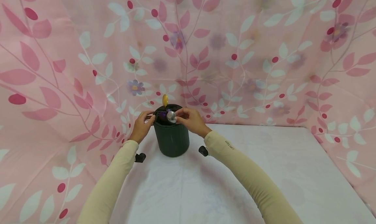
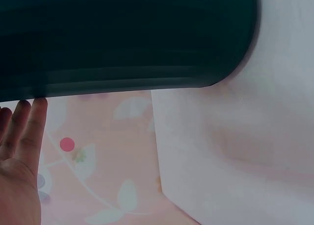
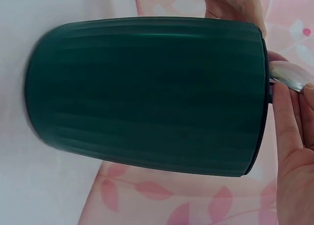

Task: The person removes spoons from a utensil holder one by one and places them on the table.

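A dark green ribbed container stands upright on the white cloth. At its left rim is my left hand, thumb and fingers gripping the edge; in the left wrist view its fingers reach up against the container's outer wall. My right hand pinches a silver spoon by its shiny bowl, over the right part of the opening. The spoon's handle is hidden. Behind it a gold spoon sticks up out of the container, bowl uppermost. Dark purple pieces show inside the opening; their kind is unclear.
A white cloth covers the table around the container. Pink floral fabric hangs close behind and along both sides. A small black device sits near the left wrist, another black device near the right.
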`<state>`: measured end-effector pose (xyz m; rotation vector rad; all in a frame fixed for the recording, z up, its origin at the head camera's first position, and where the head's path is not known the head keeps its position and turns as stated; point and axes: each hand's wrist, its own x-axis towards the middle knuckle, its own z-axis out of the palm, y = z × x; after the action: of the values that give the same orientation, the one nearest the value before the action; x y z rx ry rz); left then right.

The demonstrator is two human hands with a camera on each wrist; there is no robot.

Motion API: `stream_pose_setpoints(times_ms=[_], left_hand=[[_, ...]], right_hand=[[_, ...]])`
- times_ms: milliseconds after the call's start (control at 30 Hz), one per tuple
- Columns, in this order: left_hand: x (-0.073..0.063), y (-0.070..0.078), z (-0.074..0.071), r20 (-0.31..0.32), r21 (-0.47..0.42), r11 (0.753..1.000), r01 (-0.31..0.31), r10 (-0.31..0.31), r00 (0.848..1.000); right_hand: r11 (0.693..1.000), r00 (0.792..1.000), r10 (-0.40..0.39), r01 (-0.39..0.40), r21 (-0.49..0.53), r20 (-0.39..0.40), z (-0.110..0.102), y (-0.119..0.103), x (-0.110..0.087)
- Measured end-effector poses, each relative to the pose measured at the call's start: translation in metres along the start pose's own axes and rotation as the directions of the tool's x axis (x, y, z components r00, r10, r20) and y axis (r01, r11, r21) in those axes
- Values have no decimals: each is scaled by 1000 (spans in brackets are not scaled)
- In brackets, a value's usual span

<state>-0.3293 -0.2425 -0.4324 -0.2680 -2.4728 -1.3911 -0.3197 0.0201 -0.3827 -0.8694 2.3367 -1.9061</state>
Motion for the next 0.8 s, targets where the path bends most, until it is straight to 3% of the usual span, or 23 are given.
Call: stream_pose_setpoints(times_ms=[167,400,800], left_hand=[[0,2,0,5,0,1000,3,-3,1000],[2,1,0,4,-10,1000,-16,16,1000],[3,-3,0,5,-6,1000,-10,10,1000]], right_hand=[[1000,1000,8,-7,8,-12,-3,-7,2],[999,999,-51,51,3,-20,-11,-21,6],[994,997,-60,64,92,-56,-24,-46,14]])
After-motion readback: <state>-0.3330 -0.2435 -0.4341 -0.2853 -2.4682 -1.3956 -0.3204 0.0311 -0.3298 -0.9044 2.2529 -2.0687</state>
